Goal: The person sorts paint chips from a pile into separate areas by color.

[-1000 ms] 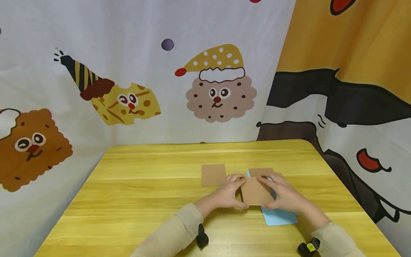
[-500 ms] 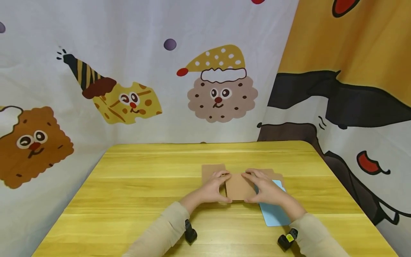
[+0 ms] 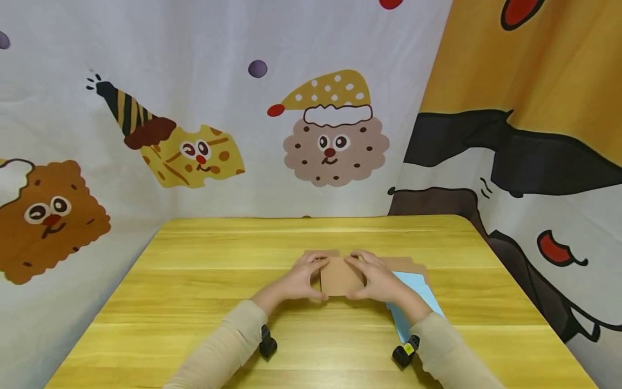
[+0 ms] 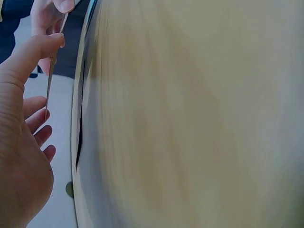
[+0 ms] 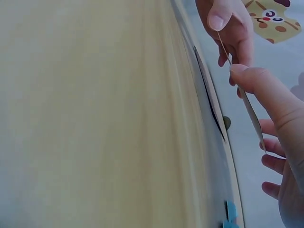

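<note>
A brown cardboard square [image 3: 340, 276] is held above the table, its face toward the head camera. My left hand [image 3: 301, 278] grips its left edge between thumb and fingers, and my right hand [image 3: 381, 278] pinches the right edge the same way. Seen edge-on in the left wrist view, the thin cardboard square [image 4: 50, 83] stays apart from the tabletop. Another brown cardboard piece [image 3: 320, 252] lies on the table behind it, mostly hidden by the held square and my left hand.
Light blue cards [image 3: 412, 280] lie right of my hands, partly under my right forearm. Overlapping brown cardboard pieces [image 3: 403, 263] lie behind them. The wooden table [image 3: 204, 319] ends at a printed curtain [image 3: 223, 97].
Both hands have carried the cardboard square leftward and slightly away, from over the blue cards to in front of the left cardboard piece. More of the blue cards now shows.
</note>
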`<state>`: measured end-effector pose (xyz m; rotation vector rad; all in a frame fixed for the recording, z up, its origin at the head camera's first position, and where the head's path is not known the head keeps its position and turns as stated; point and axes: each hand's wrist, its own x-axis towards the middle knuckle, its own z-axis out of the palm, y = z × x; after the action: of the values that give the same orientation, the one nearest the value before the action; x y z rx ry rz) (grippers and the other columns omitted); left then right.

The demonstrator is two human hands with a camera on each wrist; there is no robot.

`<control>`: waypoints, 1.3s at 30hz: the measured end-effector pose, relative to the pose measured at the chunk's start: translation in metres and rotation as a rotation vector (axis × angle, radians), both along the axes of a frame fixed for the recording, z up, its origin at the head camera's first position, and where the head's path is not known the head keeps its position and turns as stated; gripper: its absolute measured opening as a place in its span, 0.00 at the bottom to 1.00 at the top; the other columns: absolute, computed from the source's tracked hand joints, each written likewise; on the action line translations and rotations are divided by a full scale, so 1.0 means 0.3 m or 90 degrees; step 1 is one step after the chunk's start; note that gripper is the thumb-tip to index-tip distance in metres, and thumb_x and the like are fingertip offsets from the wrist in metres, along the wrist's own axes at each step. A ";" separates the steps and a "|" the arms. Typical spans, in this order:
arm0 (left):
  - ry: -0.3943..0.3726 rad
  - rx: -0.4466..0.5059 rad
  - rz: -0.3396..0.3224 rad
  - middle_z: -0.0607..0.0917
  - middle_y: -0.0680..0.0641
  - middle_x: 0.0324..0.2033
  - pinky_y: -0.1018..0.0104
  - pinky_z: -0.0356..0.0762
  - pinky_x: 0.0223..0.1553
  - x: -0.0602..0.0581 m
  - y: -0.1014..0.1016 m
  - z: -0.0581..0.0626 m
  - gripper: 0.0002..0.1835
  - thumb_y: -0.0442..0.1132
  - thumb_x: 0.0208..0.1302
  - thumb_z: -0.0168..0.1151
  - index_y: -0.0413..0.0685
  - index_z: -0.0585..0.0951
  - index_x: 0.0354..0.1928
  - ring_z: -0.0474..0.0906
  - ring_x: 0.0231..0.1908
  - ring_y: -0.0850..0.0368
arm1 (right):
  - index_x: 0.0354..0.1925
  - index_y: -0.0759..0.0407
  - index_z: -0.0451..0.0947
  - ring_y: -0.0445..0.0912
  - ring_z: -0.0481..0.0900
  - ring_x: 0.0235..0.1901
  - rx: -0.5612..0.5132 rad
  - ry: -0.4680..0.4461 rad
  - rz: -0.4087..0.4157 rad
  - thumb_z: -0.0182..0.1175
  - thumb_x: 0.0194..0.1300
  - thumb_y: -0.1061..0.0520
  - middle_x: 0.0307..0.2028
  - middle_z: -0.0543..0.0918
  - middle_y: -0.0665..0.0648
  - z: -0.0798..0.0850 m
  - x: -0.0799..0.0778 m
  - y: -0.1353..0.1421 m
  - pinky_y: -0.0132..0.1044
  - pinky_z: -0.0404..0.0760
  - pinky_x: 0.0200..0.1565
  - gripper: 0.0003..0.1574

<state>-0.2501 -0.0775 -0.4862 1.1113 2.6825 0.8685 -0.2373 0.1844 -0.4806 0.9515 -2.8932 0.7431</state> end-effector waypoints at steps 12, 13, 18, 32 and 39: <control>0.019 -0.035 0.028 0.60 0.42 0.69 0.43 0.50 0.64 -0.052 -0.075 0.005 0.52 0.53 0.47 0.75 0.41 0.61 0.71 0.50 0.68 0.46 | 0.70 0.53 0.63 0.56 0.57 0.66 0.014 -0.002 0.009 0.69 0.46 0.29 0.67 0.61 0.60 -0.023 -0.085 -0.085 0.61 0.58 0.61 0.59; 0.020 -0.039 0.030 0.60 0.42 0.69 0.43 0.50 0.64 -0.057 -0.079 0.005 0.52 0.53 0.47 0.75 0.41 0.61 0.71 0.51 0.68 0.46 | 0.70 0.54 0.63 0.56 0.56 0.66 0.013 -0.002 0.013 0.69 0.46 0.29 0.67 0.61 0.60 -0.024 -0.093 -0.092 0.60 0.58 0.61 0.59; 0.017 -0.055 0.040 0.61 0.42 0.68 0.43 0.50 0.64 -0.077 -0.098 0.006 0.51 0.52 0.48 0.74 0.41 0.62 0.71 0.51 0.68 0.45 | 0.70 0.54 0.63 0.56 0.56 0.67 0.029 -0.009 0.014 0.70 0.46 0.31 0.67 0.61 0.61 -0.026 -0.124 -0.125 0.59 0.56 0.63 0.60; -0.012 -0.074 0.058 0.60 0.43 0.69 0.42 0.49 0.64 -0.113 -0.119 0.002 0.49 0.50 0.48 0.74 0.42 0.63 0.71 0.51 0.68 0.43 | 0.70 0.56 0.63 0.56 0.57 0.66 0.019 -0.043 0.003 0.71 0.47 0.33 0.67 0.60 0.61 -0.048 -0.164 -0.161 0.58 0.56 0.63 0.59; -0.012 -0.104 0.065 0.61 0.44 0.69 0.44 0.49 0.65 -0.131 -0.113 -0.009 0.48 0.52 0.49 0.73 0.43 0.64 0.70 0.52 0.68 0.44 | 0.70 0.55 0.62 0.56 0.55 0.67 0.028 -0.063 -0.001 0.70 0.48 0.33 0.68 0.60 0.60 -0.067 -0.181 -0.157 0.57 0.54 0.64 0.58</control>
<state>-0.2894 -0.1114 -0.4889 0.9352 2.7561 0.6566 -0.2917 0.1373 -0.5008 0.9438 -3.0058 0.7512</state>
